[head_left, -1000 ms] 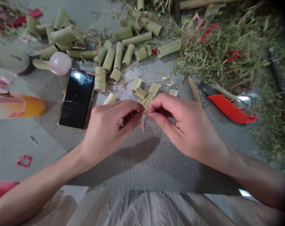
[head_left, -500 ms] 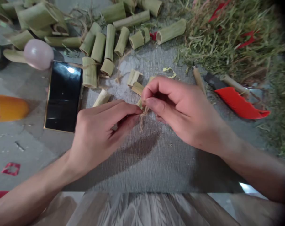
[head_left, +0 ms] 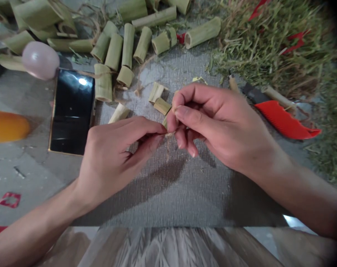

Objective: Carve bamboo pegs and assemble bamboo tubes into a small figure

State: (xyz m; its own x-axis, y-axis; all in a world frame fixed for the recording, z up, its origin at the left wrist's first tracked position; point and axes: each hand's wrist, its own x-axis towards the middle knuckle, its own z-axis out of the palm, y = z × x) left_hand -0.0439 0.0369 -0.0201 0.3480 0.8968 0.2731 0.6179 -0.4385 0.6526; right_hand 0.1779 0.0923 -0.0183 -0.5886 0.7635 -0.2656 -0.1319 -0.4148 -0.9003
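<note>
Thumb and forefinger of my left hand [head_left: 115,159] pinch a thin tan twine [head_left: 170,135] at the middle of the grey table [head_left: 157,200]. Just to the right, my right hand [head_left: 212,126] is closed in a pinch on the same twine, its lower fingers curled beside the knotted part. A loose end hangs down below the fingertips, faint and blurred. Small cut bamboo pieces [head_left: 162,106] lie right behind the fingertips, and a pale split piece [head_left: 119,113] rests behind my left hand.
Several green bamboo tubes [head_left: 114,52] lie at the back. A phone [head_left: 72,111], a pinkish balloon-like ball [head_left: 40,60] and an orange bottle [head_left: 8,126] are on the left. On the right are a red-handled knife [head_left: 286,120] and heaped green shreds [head_left: 257,55].
My right hand's thumb and forefinger have moved slightly up and right, and its lower fingers have spread into view. My left hand has shifted slightly left, still pinching.
</note>
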